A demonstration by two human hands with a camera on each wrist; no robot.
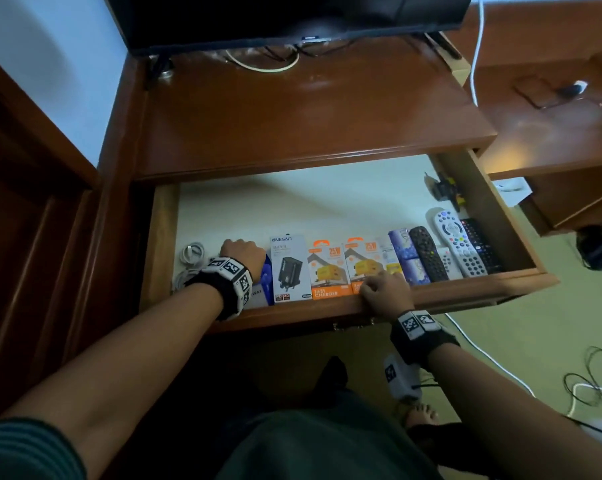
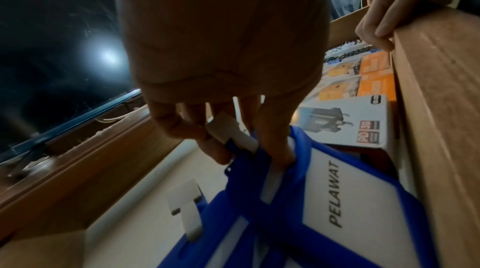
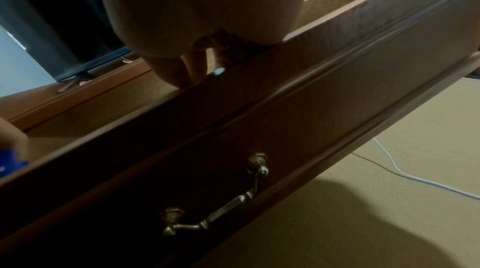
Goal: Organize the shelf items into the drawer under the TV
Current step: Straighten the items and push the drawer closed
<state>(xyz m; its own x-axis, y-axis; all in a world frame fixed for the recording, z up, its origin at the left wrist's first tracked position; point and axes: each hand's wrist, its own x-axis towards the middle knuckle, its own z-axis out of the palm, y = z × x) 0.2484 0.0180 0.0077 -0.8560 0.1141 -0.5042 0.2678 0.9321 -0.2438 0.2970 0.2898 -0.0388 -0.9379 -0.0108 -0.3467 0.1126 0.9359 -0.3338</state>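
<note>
Open wooden drawer [image 1: 427, 299] under the dark flat TV [image 1: 292, 19] fills the centre of the head view; white lined floor, rear half bare. Along its front wall, left to right in frame: coiled white cables [image 1: 192, 252], blue-framed white PELAWAT card holders [image 2: 345, 194], grey ONESAM charger box [image 1: 289, 268], two orange-and-white 25W fast-charger boxes [image 1: 327, 271], blue patterned small boxes [image 1: 401, 245], black and grey remote controls [image 1: 455, 242]. Left hand [image 1: 244, 252] is at lower left of the drawer, between cables and grey box; in the left wrist view its fingers [image 2: 215, 149] are curled, pinching the white clip tab [image 2: 231, 131] at the top of a blue holder. Holders lie directly below and toward the front wall from those fingers, long axis running front to back, flush beside the grey box. Right hand [image 1: 386, 289] grips the drawer's front edge at frame centre, fingers hooked over the rim, carrying nothing; brass handle [image 3: 215, 196] sits below it. Judgement: left hand is the nearer one; the next move is setting the holder flat in the gap left of the grey box.
</note>
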